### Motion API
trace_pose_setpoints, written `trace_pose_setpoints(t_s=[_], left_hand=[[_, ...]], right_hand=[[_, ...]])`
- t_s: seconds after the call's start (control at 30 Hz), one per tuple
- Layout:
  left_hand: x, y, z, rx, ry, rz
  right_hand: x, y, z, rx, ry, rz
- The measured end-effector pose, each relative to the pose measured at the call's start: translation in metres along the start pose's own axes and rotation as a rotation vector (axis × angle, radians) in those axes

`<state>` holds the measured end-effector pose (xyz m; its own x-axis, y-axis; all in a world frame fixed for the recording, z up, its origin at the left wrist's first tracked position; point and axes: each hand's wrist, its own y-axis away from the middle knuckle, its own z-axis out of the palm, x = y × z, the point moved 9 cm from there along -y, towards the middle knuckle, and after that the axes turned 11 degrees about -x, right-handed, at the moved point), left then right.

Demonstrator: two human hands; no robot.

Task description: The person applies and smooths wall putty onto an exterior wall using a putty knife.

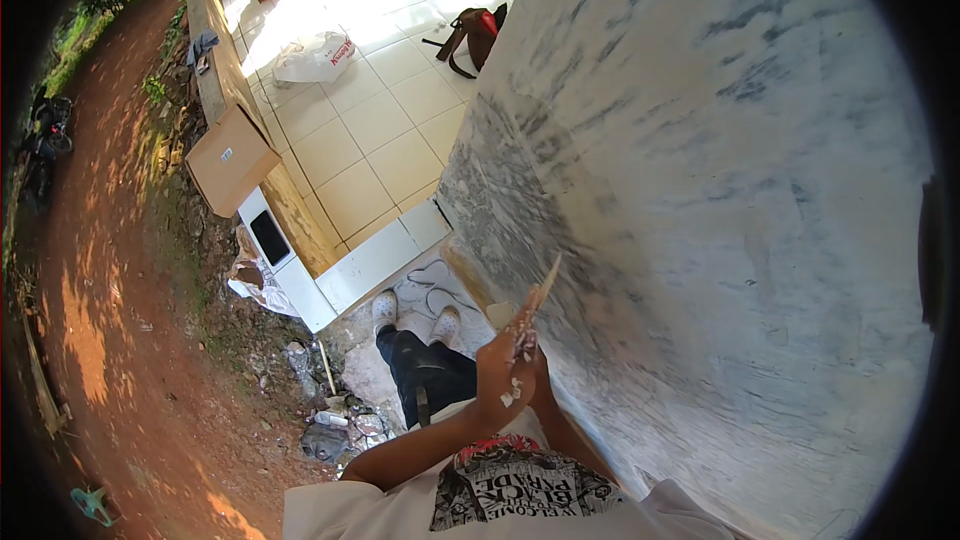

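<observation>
My left hand (502, 375) is in front of my chest, dotted with white flakes, its fingers drawn together toward the wall. From their tips a thin, pale, pointed piece (549, 280) sticks out; its kind does not show clearly. My right hand (540, 375) is close behind the left and mostly hidden by it, so its fingers cannot be made out. A small cream block-like piece (498, 315) shows beside the left fingers. Just ahead and to the right rises a white wall (700, 240) with grey streaks and smears.
A white ledge (370, 262) borders the tiled floor (360, 150). On the ledges are a phone (269, 237) and an open cardboard box (232, 162). A plastic bag (312, 58) and a backpack (472, 40) lie on the tiles. Rubble and a bottle (330, 419) are beside my feet.
</observation>
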<state>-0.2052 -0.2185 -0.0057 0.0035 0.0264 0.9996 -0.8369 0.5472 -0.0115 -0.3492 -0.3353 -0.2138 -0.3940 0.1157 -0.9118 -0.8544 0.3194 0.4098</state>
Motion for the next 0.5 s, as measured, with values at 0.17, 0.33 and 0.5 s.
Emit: trace_pose_setpoints(t_s=[0.17,0.33,0.5], left_hand=[[0.008,-0.114,-0.091,0.278,-0.182,0.327],[0.042,-0.139,-0.035,0.156,-0.216,0.473],[0.029,-0.050,0.058,0.099,-0.211,0.364]], right_hand=[[0.010,0.004,-0.001,0.054,-0.152,0.020],[0.021,0.016,0.002,0.023,-0.140,0.053],[0.040,0.031,-0.008,0.138,-0.207,0.001]])
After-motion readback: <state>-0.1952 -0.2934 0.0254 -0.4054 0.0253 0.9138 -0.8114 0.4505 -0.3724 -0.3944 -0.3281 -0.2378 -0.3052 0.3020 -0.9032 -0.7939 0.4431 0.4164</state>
